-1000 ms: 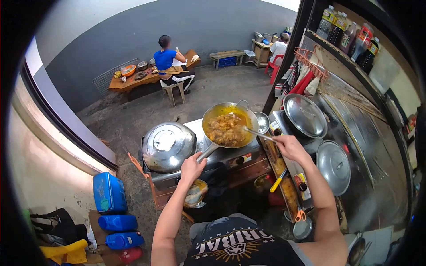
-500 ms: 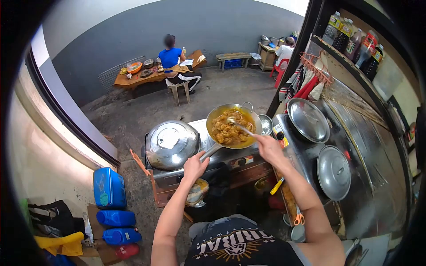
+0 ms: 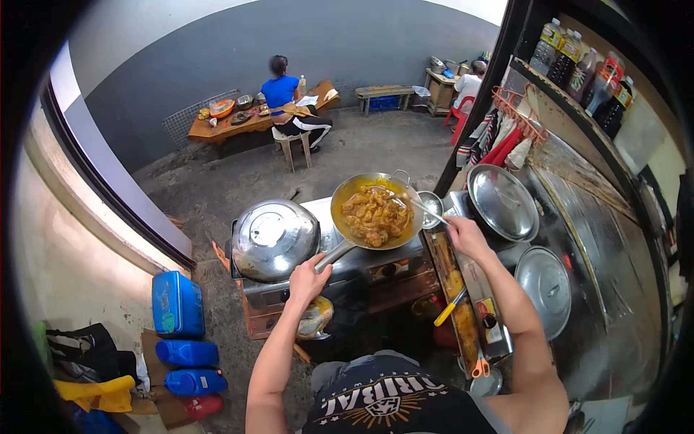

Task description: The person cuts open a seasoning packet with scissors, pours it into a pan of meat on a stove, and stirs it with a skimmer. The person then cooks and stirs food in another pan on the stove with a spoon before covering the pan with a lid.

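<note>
My left hand (image 3: 309, 278) is closed around the long handle (image 3: 336, 254) of a wok (image 3: 340, 230) on the stove. Brown chunks of food in yellow-orange sauce (image 3: 376, 215) fill the wok. My right hand (image 3: 466, 236) grips the long metal handle of a spoon (image 3: 428, 210), which slants down to the wok's right side; its tip is hard to make out. A small metal bowl (image 3: 431, 204) sits just right of the wok. To the left, close to my left hand, stands a large covered pot with a shiny domed lid (image 3: 273, 235).
Two metal lids (image 3: 504, 202) lie at the right. A yellow-handled knife (image 3: 450, 309) and orange-handled scissors (image 3: 481, 367) rest along the counter edge. Blue containers (image 3: 177, 304) stand on the floor at left. Ahead, a person (image 3: 282, 94) sits at a wooden table; another sits farther right.
My right hand has moved right, drawing the spoon from the middle of the food to the wok's right side. The wok and my left hand have shifted slightly left.
</note>
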The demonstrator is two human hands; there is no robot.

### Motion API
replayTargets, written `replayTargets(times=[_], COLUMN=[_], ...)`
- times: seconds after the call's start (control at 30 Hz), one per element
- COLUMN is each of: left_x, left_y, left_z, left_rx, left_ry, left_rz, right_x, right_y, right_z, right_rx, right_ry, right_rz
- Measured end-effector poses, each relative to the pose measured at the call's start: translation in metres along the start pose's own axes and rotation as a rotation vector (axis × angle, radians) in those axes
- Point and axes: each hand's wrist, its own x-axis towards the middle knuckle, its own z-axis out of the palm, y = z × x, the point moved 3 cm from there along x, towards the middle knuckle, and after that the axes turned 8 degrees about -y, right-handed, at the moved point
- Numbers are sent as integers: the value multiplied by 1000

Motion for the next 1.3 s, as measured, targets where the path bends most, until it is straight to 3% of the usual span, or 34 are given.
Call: replayTargets(times=[0.03, 0.13, 0.2, 0.3, 0.4, 0.43, 0.53, 0.77, 1.0, 1.03, 1.07, 1.13, 1.2, 1.3], left_x=[0, 1, 0, -1, 0, -2, -1, 0, 3, 2, 2, 1, 1, -1], left_y=[1, 0, 3, 3, 5, 5, 2, 2, -3, -3, -3, -2, -2, -2], left_z=[0, 3, 2, 4, 1, 1, 2, 0, 0, 0, -1, -2, -3, -4], left_rx=[-3, 9, 13, -7, 3, 11, 7, 50, 60, 65, 57, 40, 52, 51], left_ry=[1, 36, 30, 2, 5, 9, 18, -20, -18, -13, -24, -47, -56, -59], left_rz=[-1, 10, 0, -20, -19, -15, 14, 41, 82, 91, 95, 106, 117, 109], right_x=[7, 32, 46, 62, 63, 63, 40, -14, -48, -53, -61, -65, -56, -46], right_y=[19, 72, 109, 46, 27, 28, 18, -11, -93, -105, -106, -107, -99, -87], right_z=[13, 92, 162, 124, 111, 108, 82, 29, -46, -39, -19, 36, 78, 83], right_rx=[-28, -197, -32, 672, 520, 334, 127, 174, 42, -47, -55, -119, -184, -170], right_ry=[66, -165, -4, -584, -578, -513, -343, -90, -166, -301, -300, -219, -168, -77], right_rz=[-1, 160, -12, 737, 536, 238, 84, 78, 95, 200, 210, 100, 176, 205])
